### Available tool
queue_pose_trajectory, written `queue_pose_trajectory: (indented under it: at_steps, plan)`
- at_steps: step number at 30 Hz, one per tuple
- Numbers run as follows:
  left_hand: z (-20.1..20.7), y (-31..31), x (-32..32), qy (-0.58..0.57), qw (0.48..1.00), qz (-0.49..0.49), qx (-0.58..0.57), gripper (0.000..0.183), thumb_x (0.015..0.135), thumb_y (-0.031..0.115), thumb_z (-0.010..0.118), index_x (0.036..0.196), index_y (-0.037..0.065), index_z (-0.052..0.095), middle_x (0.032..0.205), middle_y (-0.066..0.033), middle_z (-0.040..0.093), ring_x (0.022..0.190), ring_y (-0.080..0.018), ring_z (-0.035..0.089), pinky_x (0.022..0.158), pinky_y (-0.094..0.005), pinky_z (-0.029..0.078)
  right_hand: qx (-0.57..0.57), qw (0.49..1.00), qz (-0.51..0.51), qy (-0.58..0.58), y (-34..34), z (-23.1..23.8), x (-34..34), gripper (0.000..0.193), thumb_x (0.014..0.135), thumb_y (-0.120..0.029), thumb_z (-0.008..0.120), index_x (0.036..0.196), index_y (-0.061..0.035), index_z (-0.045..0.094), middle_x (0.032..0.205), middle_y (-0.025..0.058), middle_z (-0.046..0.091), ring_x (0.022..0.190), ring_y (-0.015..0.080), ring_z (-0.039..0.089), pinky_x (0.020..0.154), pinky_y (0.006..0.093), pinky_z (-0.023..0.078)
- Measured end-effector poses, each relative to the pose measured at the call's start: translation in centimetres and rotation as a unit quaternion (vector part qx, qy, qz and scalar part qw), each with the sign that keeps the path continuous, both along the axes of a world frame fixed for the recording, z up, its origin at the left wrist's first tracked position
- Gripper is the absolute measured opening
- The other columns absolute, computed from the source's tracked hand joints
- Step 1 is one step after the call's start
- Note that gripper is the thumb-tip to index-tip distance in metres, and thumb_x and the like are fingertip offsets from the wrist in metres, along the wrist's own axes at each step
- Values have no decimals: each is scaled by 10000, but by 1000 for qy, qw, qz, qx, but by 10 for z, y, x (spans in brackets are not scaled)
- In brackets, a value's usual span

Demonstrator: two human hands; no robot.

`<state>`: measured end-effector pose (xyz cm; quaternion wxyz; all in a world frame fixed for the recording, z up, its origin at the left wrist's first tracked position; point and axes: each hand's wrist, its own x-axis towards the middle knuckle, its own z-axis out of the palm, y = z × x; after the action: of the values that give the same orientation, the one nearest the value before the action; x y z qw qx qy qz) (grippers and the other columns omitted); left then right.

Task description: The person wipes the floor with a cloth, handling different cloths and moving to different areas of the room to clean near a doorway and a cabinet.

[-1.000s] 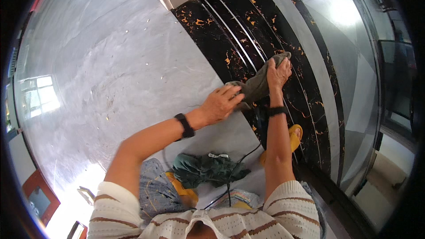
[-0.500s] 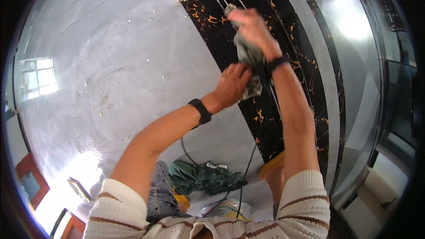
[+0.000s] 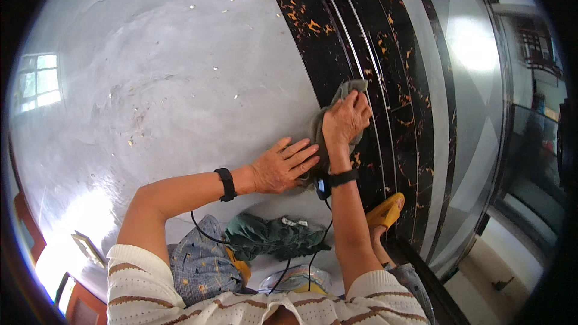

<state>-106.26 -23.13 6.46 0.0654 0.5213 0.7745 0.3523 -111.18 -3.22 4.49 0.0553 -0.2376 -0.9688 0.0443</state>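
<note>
A grey-green cloth (image 3: 319, 135) lies bunched over the dark marbled sill (image 3: 307, 42) beside the metal door track (image 3: 367, 48). My right hand (image 3: 348, 121) is closed on its upper part, the fingers bent over the fabric at the track. My left hand (image 3: 282, 165) is open, palm down with fingers spread, at the cloth's lower left edge. Whether its fingertips press on the fabric I cannot tell. Part of the cloth is hidden under my right hand and wrist.
Pale crumbs (image 3: 215, 68) are scattered over the grey floor (image 3: 174, 108). Close to me lie a dark green garment (image 3: 271, 236) and a clear plastic bag (image 3: 295, 278). Black cables (image 3: 208, 236) hang near my arms. A yellow slipper (image 3: 385, 209) is on my right foot beside the sill.
My right hand has drawn back toward me along the track with the cloth. My left hand has come off the cloth's near end, moved left and nearer, and spread its fingers.
</note>
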Motion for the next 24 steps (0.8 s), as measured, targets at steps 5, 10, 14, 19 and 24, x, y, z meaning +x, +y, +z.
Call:
queue_pose_trajectory:
  at_steps: [5, 10, 14, 19, 24]
  plan:
    - [-23, 9, -37, 47, 989, 106, -89, 664, 832, 276, 663, 1391, -16, 454, 1520, -183, 339, 1406, -364, 310, 1113, -528, 292, -4, 998, 68, 16, -29, -3, -102, 565, 797, -155, 653, 1294, 67, 505, 1326, 190, 451, 1193, 382, 434, 1007, 513, 352]
    - [-26, 19, -84, 21, 964, 241, -111, 723, 834, 253, 654, 1434, -44, 381, 1563, -179, 251, 1451, -365, 228, 1153, -517, 250, 6, 991, 131, 37, -44, -5, -189, 470, 883, -255, 599, 1274, 1, 544, 1312, 132, 496, 1164, 362, 467, 959, 507, 391]
    - [-25, 27, -105, 25, 956, 270, -110, 686, 837, 257, 639, 1408, -49, 411, 1566, -167, 240, 1453, -363, 217, 1157, -524, 245, 38, 981, 188, 31, -48, -4, -222, 401, 932, -279, 549, 1256, -43, 549, 1290, 110, 504, 1157, 360, 474, 933, 519, 415]
    - [-30, 30, -112, -8, 939, 309, -152, 564, 903, 317, 537, 1335, -45, 511, 1569, -185, 218, 1473, -360, 149, 1178, -511, 208, 3, 995, 79, -55, -85, 11, -247, 585, 862, -282, 591, 1328, 46, 459, 1311, 190, 446, 1196, 398, 431, 970, 531, 370]
    - [-28, 31, -114, 0, 943, 306, -126, 561, 891, 260, 535, 1365, -27, 449, 1508, -237, 288, 1434, -423, 216, 1154, -561, 225, -147, 983, 81, -75, -73, 27, -271, 516, 861, -263, 558, 1257, 68, 545, 1343, 228, 456, 1240, 406, 460, 1034, 476, 441]
